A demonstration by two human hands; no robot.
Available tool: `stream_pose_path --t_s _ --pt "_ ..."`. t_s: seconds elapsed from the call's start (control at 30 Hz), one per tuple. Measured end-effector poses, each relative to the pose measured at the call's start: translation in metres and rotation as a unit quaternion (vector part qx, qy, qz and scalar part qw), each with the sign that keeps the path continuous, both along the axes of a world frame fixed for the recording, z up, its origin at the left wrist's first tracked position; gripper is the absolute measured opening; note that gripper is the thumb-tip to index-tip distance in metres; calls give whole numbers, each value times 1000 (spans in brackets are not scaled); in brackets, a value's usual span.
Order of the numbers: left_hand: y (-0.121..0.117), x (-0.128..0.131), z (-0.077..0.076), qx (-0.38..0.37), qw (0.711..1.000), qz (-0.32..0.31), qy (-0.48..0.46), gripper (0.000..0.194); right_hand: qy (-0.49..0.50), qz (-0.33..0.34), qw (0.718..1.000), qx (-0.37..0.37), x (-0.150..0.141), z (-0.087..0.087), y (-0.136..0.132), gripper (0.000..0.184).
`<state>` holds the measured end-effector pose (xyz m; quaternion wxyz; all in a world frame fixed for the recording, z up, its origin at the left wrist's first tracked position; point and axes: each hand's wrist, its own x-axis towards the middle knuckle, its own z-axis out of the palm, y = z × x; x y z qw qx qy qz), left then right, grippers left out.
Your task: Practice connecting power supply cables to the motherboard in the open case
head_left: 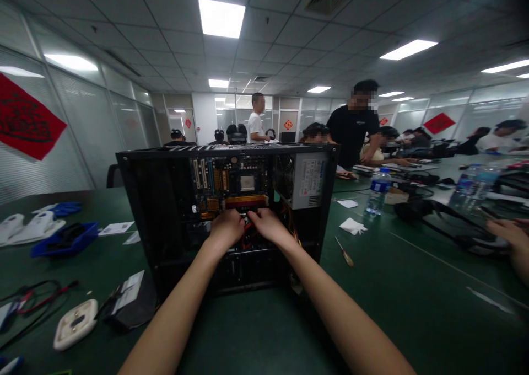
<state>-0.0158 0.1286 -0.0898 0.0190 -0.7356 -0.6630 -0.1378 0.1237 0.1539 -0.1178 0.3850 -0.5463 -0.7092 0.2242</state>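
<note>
Computer case point(144, 209) on green table point(256, 331), open side facing the wearer, long axis left-to-right.
Inside it, left hand point(228, 226) and right hand point(268, 224) curl near red cables point(247, 232), grip unclear; left of it, blue tray point(88, 234) holds dark items point(68, 234).

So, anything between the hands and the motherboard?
Nothing visible blocks the open side of the PC case. The left hand and right hand are near the lower edge of the motherboard, red cables showing between the hands; the power supply sits upper right.
</note>
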Motion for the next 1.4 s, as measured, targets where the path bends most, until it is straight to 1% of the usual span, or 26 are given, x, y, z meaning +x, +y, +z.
stream_pose_path --t_s 0.07,0.1,0.13,0.2,0.27,0.37,0.4,0.43,0.5,0.6,0.73,0.93,1.2,1.4 --pt "1 -1 -2 -8 1000 2 -16 34 36 7 999 -39 -2 0 1 31" --pt "1 -2 -2 -15 1000 3 -22 34 77 12 994 -79 -4 1 2 29" --pt "2 -2 -2 -25 999 2 -27 34 129 18 983 -130 -4 3 2 26" --pt "2 -4 -1 -37 999 1 -34 34 224 31 948 -226 -5 7 0 21" --pt "3 -4 0 -43 998 0 -40 35 291 35 909 -296 -5 12 -2 21" --pt "3 -4 1 -43 998 -2 -42 35 372 14 855 -361 -9 17 -3 23" --pt "4 -5 1 -43 998 -3 -40 35 398 5 839 -371 -13 17 -3 21" --pt "4 -5 1 -43 998 -1 -38 36 416 -4 831 -370 -16 16 -2 19" --pt "4 -6 1 -44 998 6 -35 36 433 -13 829 -354 -24 14 -1 15" --pt "5 -9 1 -40 998 12 -39 37 454 -22 822 -343 -30 12 -2 14" --pt "6 -11 1 -45 998 6 -45 38 467 -28 815 -341 -28 12 -6 17" --pt "6 -12 1 -45 998 -4 -50 38 471 -37 812 -343 -26 14 -8 20" --pt "8 -12 -3 -33 998 0 -52 43 448 -44 821 -350 -23 13 -7 18" --pt "5 -12 0 -46 998 -11 -52 33 417 -40 831 -365 -24 10 -5 15"
